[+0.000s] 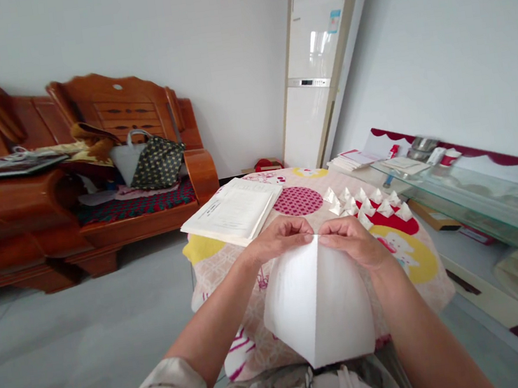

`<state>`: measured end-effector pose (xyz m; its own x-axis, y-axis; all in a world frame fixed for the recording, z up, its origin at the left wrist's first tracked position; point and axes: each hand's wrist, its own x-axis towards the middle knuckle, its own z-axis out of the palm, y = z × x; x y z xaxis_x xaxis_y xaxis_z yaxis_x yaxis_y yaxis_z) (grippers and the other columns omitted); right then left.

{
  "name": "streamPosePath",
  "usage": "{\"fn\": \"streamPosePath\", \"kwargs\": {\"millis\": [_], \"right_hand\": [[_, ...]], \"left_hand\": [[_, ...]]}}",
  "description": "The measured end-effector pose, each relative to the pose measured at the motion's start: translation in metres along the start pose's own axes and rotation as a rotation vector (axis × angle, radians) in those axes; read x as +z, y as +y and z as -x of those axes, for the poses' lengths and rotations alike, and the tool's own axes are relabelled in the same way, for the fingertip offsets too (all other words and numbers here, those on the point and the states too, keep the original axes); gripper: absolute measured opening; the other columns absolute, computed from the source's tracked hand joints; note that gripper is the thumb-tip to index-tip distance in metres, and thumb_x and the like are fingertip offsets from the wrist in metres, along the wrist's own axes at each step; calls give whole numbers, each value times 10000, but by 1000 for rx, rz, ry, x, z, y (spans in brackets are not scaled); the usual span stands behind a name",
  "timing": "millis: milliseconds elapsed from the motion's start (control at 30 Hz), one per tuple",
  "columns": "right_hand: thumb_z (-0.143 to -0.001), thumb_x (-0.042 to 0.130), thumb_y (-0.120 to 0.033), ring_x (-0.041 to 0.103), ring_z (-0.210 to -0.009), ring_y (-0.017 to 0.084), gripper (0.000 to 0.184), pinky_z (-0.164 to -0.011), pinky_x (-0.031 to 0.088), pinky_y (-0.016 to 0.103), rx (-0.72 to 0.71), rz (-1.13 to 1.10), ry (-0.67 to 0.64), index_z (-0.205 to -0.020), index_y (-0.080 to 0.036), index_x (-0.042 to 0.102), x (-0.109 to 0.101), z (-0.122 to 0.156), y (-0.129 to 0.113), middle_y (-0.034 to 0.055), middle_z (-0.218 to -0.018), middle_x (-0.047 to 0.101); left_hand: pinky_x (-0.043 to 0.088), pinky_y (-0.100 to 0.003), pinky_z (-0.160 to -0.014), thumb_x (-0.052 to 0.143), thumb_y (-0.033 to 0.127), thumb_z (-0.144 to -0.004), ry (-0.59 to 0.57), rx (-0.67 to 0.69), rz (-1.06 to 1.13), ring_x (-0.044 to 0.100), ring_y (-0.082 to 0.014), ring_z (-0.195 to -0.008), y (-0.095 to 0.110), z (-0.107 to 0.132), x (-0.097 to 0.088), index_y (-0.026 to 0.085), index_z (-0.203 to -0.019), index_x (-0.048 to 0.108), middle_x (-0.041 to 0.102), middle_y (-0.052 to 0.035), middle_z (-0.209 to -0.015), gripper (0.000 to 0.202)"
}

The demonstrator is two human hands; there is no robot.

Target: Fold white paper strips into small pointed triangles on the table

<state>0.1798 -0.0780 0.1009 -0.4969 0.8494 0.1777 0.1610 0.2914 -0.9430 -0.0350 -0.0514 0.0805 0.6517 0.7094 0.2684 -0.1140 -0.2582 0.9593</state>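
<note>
A white sheet of paper [298,304] with a crease down its middle hangs toward my lap, its top point pinched between my two hands. My left hand [284,235] grips that point from the left, thumb and fingers pressed together. From the right, my right hand [349,239] pinches the same top edge, its fingertips almost touching the left ones. Beyond my left hand lies a stack of printed paper [237,210]. Several small folded white paper pieces [364,205] stand in rows past my right hand.
A patterned cloth [298,201] covers the round table under the papers. At right stands a glass-topped cabinet [470,190] holding cups and papers. A wooden sofa [131,109] with bags is at left, and a tall white air conditioner [316,51] stands behind.
</note>
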Motion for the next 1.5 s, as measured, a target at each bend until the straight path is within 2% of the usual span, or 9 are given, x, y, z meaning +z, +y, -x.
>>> {"fn": "streamPosePath", "kwargs": {"millis": [233,400,733,1000,1500], "right_hand": [[-790,713,-429,319,-535,83,353,-490,206,239,60,-35,-43,-621,-169,545,3,3,2,-49,-574,415],[-782,720,-435,305,-489,79,331,-462,187,241,99,-89,-8,-640,-173,577,6,4,4,-56,-542,413],[-767,728,-430,331,-497,87,316,-472,221,241,81,-80,73,-629,-172,610,7,4,10,-45,-544,446],[-785,728,-462,334,-500,86,341,-473,213,241,79,-82,53,-658,-167,615,6,6,11,-43,-559,455],[-788,718,-425,342,-507,88,320,-486,238,242,34,-71,92,-635,-165,611,8,4,14,-44,-557,458]], "left_hand": [[299,-189,-506,730,531,-799,-39,-20,-11,416,-70,-567,2,1,6,127,-780,601,511,27,-658,425],[301,-189,-515,739,522,-796,-1,-14,30,403,-61,-561,-1,0,9,117,-760,599,504,27,-646,430],[277,-188,-491,767,507,-765,90,-43,68,393,-56,-523,-4,-1,15,125,-720,593,492,41,-604,423],[312,-184,-501,809,490,-726,32,-84,136,457,-62,-536,-7,2,12,117,-796,624,562,21,-654,423],[328,-183,-484,848,390,-679,136,-128,258,467,-55,-486,-15,-2,17,118,-779,646,582,33,-617,354]]}}
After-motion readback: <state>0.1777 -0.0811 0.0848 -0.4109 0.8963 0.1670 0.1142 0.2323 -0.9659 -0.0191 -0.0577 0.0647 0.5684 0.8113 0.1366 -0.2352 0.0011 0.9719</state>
